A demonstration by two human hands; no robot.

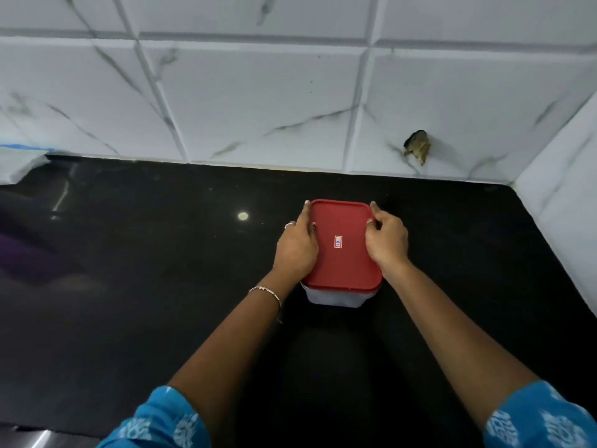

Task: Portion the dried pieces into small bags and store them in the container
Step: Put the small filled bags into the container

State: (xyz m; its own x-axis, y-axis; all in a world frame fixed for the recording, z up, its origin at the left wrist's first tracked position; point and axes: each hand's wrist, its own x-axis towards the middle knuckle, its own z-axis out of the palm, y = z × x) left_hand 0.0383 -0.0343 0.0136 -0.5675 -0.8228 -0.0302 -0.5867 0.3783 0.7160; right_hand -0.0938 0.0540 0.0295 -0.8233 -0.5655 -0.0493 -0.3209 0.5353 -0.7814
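Both hands are on the container now, right in the middle of the black table, a little way in front of the tiled wall. The red lid sits on top of it, a small sticker at its centre, and only a strip of the pale body shows beneath the near edge. The left hand lies along the lid's left side, fingers reaching forward to the far corner, thumb resting on the red surface. A ring shows on one finger, and a bracelet circles that wrist. The right hand grips the opposite side, fingers curled over the lid's right edge near the far corner. What is inside the container cannot be seen. Blue patterned sleeves frame the bottom of the view. Over on the far left, a whitish bag or cloth rests at the back of the table. There is a dark broken hole in the wall tile to the right.
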